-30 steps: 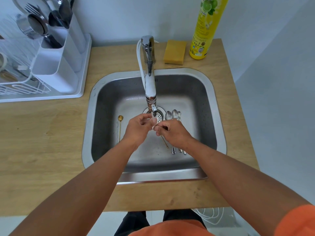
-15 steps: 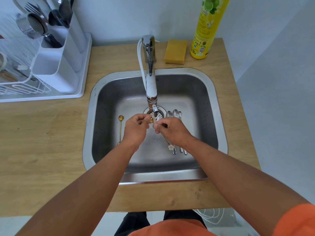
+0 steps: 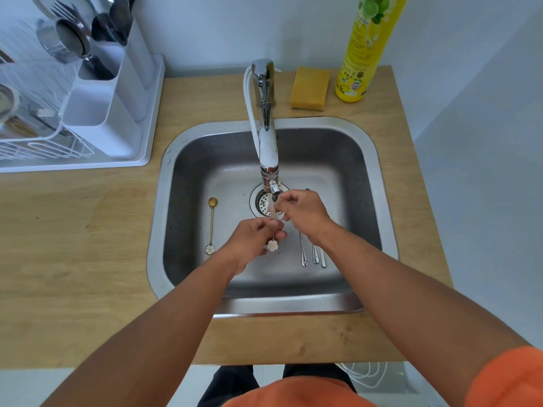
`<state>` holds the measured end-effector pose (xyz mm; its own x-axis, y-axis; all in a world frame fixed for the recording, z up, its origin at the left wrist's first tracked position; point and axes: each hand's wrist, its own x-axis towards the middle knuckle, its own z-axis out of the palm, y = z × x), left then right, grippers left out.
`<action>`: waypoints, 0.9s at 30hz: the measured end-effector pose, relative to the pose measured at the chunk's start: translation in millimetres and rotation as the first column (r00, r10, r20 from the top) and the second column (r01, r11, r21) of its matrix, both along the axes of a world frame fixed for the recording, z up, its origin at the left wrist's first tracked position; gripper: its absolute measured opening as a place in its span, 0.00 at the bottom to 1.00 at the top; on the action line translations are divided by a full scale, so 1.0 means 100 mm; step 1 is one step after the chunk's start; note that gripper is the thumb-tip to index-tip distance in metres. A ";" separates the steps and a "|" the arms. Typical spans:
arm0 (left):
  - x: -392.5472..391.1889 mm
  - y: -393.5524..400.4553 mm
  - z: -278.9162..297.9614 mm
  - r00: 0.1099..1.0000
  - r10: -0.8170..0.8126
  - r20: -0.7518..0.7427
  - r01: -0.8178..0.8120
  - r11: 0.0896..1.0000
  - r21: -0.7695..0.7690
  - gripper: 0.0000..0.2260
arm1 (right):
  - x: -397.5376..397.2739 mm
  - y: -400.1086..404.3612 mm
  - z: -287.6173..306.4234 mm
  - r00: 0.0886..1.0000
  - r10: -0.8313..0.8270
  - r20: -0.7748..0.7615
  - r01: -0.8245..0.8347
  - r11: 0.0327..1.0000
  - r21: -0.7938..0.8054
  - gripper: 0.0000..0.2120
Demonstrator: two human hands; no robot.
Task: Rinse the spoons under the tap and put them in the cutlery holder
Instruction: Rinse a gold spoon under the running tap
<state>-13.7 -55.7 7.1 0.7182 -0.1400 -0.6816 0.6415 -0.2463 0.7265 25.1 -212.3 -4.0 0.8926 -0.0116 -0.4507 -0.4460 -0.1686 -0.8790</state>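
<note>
The left hand (image 3: 255, 239) pinches the thin stem of a gold spoon (image 3: 273, 230) between curled fingers and thumb, low on the stem, with the white flower end (image 3: 272, 245) hanging just below the grip. Just beyond and to the right of that grip, the right hand (image 3: 302, 211) closes its fingertips on the upper part of the same spoon, right beneath the tap (image 3: 269, 154) outlet; the bowl of the spoon is hidden by those fingers. Both hands sit over the basin of the steel sink (image 3: 379, 183).

Right of the grip, three silver spoons (image 3: 313, 255) lie side by side on the sink floor, their bowls covered by the right wrist. Left of the grip and well apart from it, a second gold spoon (image 3: 211, 224) with a flower end lies flat in the basin. The drain strainer (image 3: 263, 202) sits just behind the hands.

Farther back on the wooden counter (image 3: 73, 254), behind and right of the grip, are a yellow sponge (image 3: 310, 88) and a tall yellow bottle (image 3: 360, 54). Far to the left stands the white cutlery holder (image 3: 111, 110), with utensils upright in its rear compartments, beside a wire rack (image 3: 35, 142).
</note>
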 end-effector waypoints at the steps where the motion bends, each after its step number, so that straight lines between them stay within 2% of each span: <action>1: -0.02 0.02 0.00 1.000 -0.020 -0.003 0.020 1.000 0.009 0.09 | 0.02 -0.02 0.01 1.000 -0.012 0.001 0.012 1.000 0.000 0.09; 6: -0.02 0.12 -0.03 0.997 -0.033 -0.066 0.034 0.999 0.006 0.10 | 0.04 -0.04 0.01 1.000 -0.028 -0.009 0.029 0.999 0.019 0.07; 9: 0.03 0.07 -0.03 0.992 0.060 -0.108 -0.066 0.996 -0.057 0.11 | -0.02 0.05 -0.03 1.000 0.004 -0.027 -0.004 1.000 0.022 0.06; 12: 0.03 0.03 -0.04 0.979 0.150 -0.139 -0.166 0.979 -0.114 0.11 | -0.06 0.10 -0.05 0.999 0.012 -0.049 -0.007 0.994 0.106 0.05; 16: -0.08 0.12 -0.07 0.996 0.068 -0.051 -0.070 0.997 -0.034 0.08 | -0.05 0.07 -0.06 0.999 0.029 -0.036 -0.027 0.998 0.049 0.04; 20: -0.13 0.26 -0.08 0.998 -0.019 -0.061 0.021 0.999 0.030 0.07 | -0.09 0.05 -0.12 0.998 -0.004 -0.057 0.008 0.998 0.065 0.05; 27: 0.04 0.24 -0.01 0.997 0.048 -0.064 -0.042 0.994 0.104 0.06 | -0.19 0.12 -0.12 0.990 -0.077 -0.121 0.093 0.987 0.128 0.09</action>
